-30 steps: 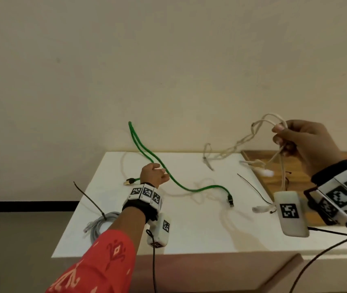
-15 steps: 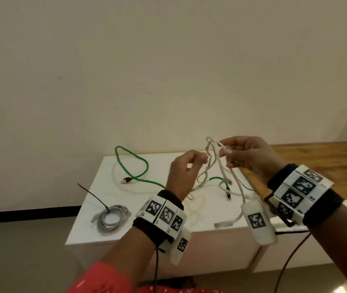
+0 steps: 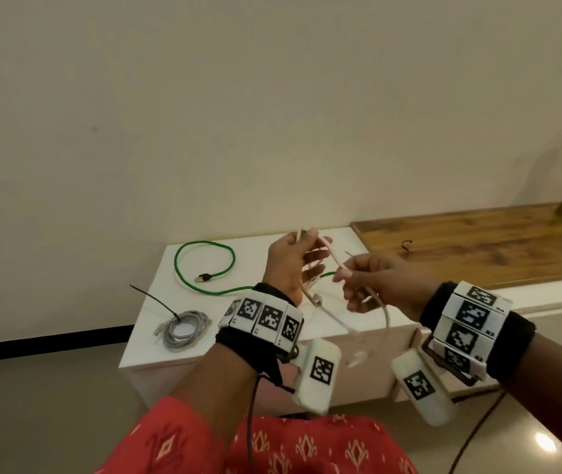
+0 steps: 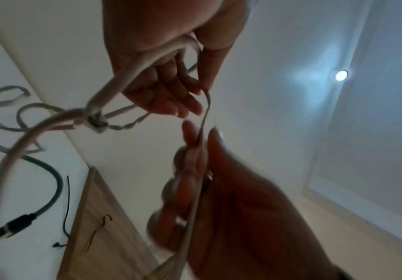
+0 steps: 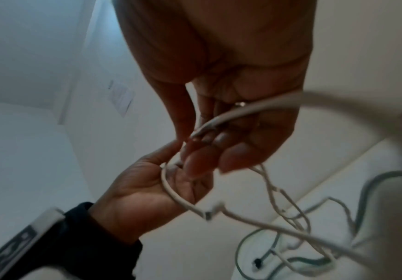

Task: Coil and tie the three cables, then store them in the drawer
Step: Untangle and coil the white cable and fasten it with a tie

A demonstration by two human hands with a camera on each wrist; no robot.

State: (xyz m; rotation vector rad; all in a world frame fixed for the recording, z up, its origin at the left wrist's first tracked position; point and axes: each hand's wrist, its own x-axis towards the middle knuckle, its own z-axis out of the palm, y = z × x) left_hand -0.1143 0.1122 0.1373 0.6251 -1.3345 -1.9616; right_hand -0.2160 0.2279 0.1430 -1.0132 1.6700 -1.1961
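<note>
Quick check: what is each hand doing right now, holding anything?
Left hand: thumb and fingers loosely hold a loop of the thin off-white cable.
Right hand: fingers curled, pinching the same off-white cable further along.

three cables, white, green, grey, two hands

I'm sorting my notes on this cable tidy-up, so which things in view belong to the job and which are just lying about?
Part of the job:
- white cable, held by left hand and right hand
- green cable, loose on the white cabinet
- grey cable, already coiled
- black ties

Lying about:
- wooden top
- wrist-camera leads
</note>
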